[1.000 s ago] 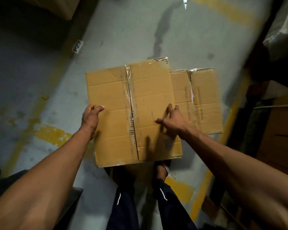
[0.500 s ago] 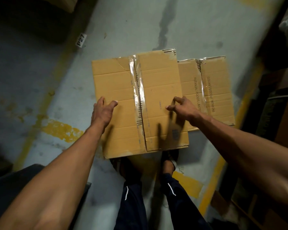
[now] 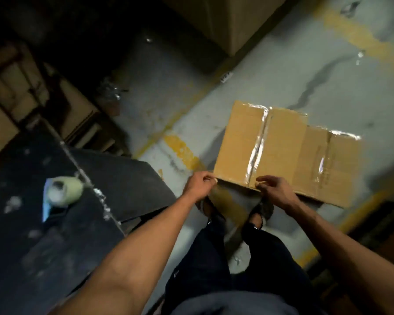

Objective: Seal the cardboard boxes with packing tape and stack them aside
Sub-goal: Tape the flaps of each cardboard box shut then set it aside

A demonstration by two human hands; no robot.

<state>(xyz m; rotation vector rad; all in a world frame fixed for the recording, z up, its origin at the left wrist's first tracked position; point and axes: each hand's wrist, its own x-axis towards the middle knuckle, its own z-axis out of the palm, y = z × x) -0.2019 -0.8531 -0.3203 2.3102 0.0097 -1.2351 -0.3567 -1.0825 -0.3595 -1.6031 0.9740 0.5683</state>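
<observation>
A taped cardboard box (image 3: 237,144) stands on the floor in front of my feet, with shiny tape along its middle seam. A second taped box (image 3: 344,169) sits against its right side. My left hand (image 3: 199,186) hovers at the first box's near-left corner with its fingers loosely curled, and I see nothing in it. My right hand (image 3: 274,190) is at the near edge beside the seam, fingers also loosely curled and holding nothing visible. A roll of packing tape (image 3: 64,192) lies on the dark table (image 3: 32,246) to my left. The view is motion-blurred.
A large cardboard carton (image 3: 225,21) stands at the back on the grey floor with yellow lines (image 3: 180,148). Dim shelving and boxes (image 3: 14,87) fill the left background. The dark table's corner reaches close to my left arm.
My head has turned left, bringing the table and tape roll into view. Both hands have slid off the box's top toward its near edge.
</observation>
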